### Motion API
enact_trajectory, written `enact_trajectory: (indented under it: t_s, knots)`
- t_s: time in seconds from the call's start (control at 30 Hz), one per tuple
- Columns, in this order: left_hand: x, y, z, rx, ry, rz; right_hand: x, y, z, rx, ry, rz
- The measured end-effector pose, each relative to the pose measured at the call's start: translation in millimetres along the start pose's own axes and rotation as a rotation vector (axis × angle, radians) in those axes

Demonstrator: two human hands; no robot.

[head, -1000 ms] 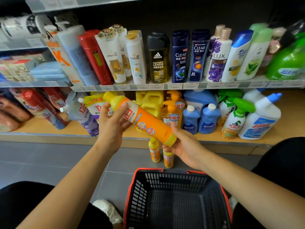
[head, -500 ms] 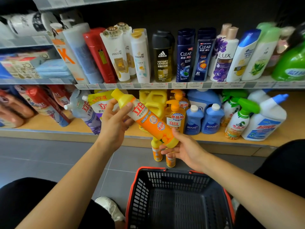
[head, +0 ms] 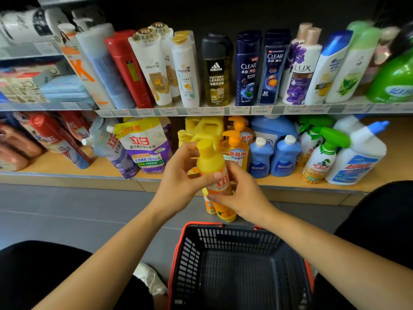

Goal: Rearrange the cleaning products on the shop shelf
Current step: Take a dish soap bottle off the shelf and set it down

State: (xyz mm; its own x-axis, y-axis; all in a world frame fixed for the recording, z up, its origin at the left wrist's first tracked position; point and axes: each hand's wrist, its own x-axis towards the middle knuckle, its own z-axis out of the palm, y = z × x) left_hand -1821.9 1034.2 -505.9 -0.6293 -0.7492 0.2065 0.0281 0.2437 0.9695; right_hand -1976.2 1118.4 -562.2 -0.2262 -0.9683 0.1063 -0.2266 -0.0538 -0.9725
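Observation:
An orange dish-soap bottle with a yellow cap stands nearly upright between my hands, in front of the lower shelf. My left hand grips its upper body from the left, thumb across the label. My right hand grips its lower body from the right. Behind it on the lower shelf stand yellow jugs and orange pump bottles. Another small orange bottle stands on the floor below my hands, mostly hidden.
A red and black shopping basket sits on the grey floor before me. Purple refill pouches, blue bottles, a green-trigger sprayer and a white toilet cleaner fill the lower shelf. Shampoo bottles line the upper shelf.
The bottle has swung from lying slanted, cap to the left, to nearly upright. My hands have come close together, the right shifting from its base to its lower body.

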Motion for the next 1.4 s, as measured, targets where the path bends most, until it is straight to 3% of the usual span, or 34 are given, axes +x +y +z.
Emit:
enact_trajectory:
  t_s: [0.1, 0.4, 0.6, 0.77, 0.87, 0.97, 1.27, 1.4]
  knots:
    - [3, 9, 0, 0.022, -0.013, 0.040, -2, 5, -4, 0.051, 0.017, 0.019]
    - [6, 18, -10, 0.424, -0.134, 0.289, -5, 16, -5, 0.012, 0.078, 0.026]
    - [0, 14, -7, 0.534, 0.064, 0.309, -9, 16, -2, -0.268, 0.252, -0.078]
    - [0, 9, -6, 0.602, 0.217, 0.269, -9, 14, 1, -0.438, 0.288, -0.152]
    - [1, 8, -8, 0.522, 0.218, 0.191, -10, 13, 1, -0.449, 0.272, -0.140]
    - [3, 9, -13, 0.380, 0.143, 0.114, -7, 11, -3, -0.220, 0.134, -0.104]
    - [7, 11, -18, -0.099, -0.111, -0.043, -3, 0, -19, 0.490, -0.430, 0.262]
    - [8, 11, -17, -0.299, -0.142, -0.107, -2, -2, -22, 0.597, -0.517, 0.290]
